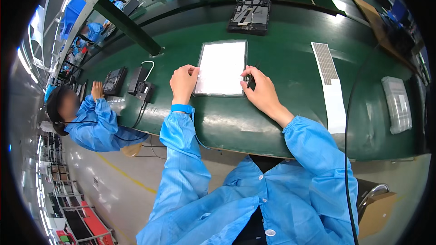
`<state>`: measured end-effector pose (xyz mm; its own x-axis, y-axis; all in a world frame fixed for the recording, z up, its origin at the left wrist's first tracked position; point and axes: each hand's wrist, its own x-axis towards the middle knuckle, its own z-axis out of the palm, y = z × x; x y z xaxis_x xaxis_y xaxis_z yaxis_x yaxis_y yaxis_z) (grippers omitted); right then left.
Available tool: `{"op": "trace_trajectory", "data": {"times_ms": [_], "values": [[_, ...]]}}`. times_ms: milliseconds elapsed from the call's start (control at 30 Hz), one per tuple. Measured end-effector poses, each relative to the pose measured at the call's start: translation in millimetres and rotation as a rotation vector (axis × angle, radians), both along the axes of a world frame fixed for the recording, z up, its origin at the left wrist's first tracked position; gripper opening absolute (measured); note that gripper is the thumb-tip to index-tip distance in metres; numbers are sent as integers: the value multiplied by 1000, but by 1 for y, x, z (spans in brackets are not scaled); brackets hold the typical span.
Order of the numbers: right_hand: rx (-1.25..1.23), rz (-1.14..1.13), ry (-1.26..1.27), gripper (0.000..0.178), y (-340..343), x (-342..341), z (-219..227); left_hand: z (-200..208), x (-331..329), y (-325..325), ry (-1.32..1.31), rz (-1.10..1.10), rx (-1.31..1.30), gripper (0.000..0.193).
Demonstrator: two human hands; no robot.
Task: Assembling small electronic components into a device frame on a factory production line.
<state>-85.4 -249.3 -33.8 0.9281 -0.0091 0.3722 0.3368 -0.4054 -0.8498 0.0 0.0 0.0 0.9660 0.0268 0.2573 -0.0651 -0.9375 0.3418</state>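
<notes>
One white panel [221, 67] flat on the green table [245, 129], long axis away from the body; left hand [184, 83] curled at one edge, hold impossible to tell; right hand [262, 92] pinched round a half-hidden dark thing [251, 81].

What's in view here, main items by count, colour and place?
White panel: one, white with clear rim, centre
Small dark item: one, black, panel's right edge, kind unclear
Dark devices: at least two, black and grey, beyond the panel and at left
Label sheet: one, white and grey, right of panel
Wrapped pack: one, pale grey, far right
Dark boxes: about two, black, left of panel
Workbench: one, green, under these
Co-workers: at least two, blue-sleeved, left and top
Wrist strap: one, blue, left wrist
Left hand: one, bare, panel's left edge
Right hand: one, bare, panel's right edge
</notes>
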Motion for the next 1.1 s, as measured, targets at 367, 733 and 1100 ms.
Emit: {"op": "trace_trajectory", "data": {"times_ms": [367,733,1100], "values": [[-61,-52,-116,23,9,-4,-11,-30,10,31,-61,-140,-149,26],[20,-19,-6,24,3,-12,3,-3,-24,-9,-172,-99,43,21],[30,-44,-61,25,2,-9,-1,-12,-28,5,-113,-209,-395,40]]}}
